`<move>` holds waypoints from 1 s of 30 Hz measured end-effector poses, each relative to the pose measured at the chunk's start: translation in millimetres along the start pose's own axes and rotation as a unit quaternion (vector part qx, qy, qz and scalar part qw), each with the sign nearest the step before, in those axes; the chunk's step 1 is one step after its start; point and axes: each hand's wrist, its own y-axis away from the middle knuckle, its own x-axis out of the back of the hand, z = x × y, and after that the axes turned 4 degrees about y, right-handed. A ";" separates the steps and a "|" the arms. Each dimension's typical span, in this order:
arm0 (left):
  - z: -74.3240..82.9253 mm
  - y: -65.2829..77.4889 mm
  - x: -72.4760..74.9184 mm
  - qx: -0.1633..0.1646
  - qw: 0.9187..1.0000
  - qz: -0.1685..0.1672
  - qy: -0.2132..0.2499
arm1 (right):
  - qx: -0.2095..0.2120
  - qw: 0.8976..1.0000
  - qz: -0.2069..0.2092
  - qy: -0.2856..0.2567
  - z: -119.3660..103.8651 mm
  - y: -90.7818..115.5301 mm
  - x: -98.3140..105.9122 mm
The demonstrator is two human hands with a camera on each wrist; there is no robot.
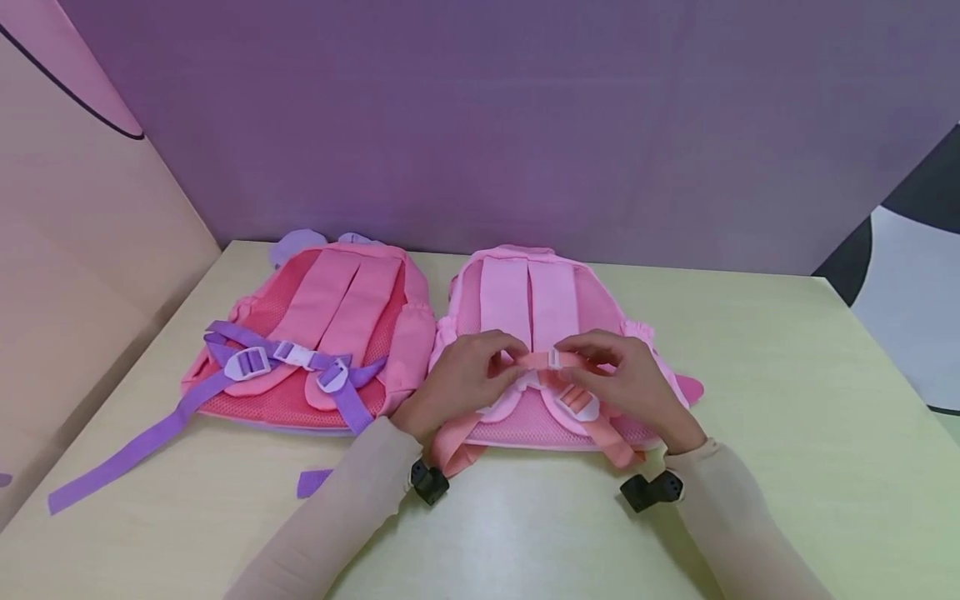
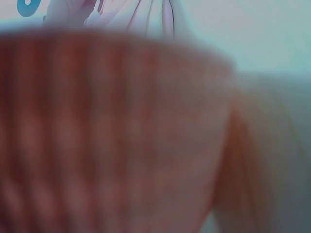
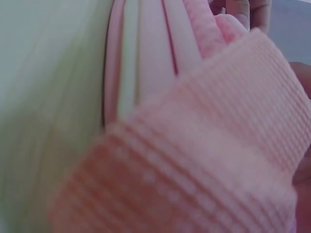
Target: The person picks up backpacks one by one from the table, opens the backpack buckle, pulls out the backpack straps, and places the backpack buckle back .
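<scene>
A light pink backpack (image 1: 603, 302) lies with its padded shoulder straps up, in the middle of the head view. Across it runs a peach strap (image 1: 534, 361) with a small white buckle (image 1: 554, 359). My left hand (image 1: 468, 367) pinches this strap left of the buckle, thumb below and fingers above. Close against the buckle's right side, my right hand (image 1: 633, 379) pinches the same strap. A white strap adjuster (image 1: 579, 402) sits under the right hand. Blurred peach webbing (image 2: 112, 131) fills most of the left wrist view, and ribbed peach webbing (image 3: 194, 145) crosses the right one.
To the left lies a darker pink backpack (image 1: 337, 287) with purple straps (image 1: 176, 421) and a fastened white buckle (image 1: 295, 355). One purple strap trails over the pale table (image 1: 787, 400). A purple partition (image 1: 525, 125) stands behind the table.
</scene>
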 end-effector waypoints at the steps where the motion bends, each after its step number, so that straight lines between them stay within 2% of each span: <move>1: 0.1 0.0 0.0 0.000 1.000 0.000 -0.001 | -0.003 1.000 -0.001 0.000 0.0 0.2 0.3; 7: 0.3 0.3 -0.4 0.002 1.000 -0.002 -0.002 | -0.013 1.000 -0.007 0.004 -0.1 1.1 2.2; 19: 1.2 0.6 -1.1 0.005 1.000 -0.004 -0.003 | 0.031 0.999 -0.006 0.013 5.2 0.8 8.2; 30: 0.3 0.4 -1.4 -0.002 1.000 0.001 -0.003 | 0.050 0.999 0.003 0.010 8.5 1.4 14.3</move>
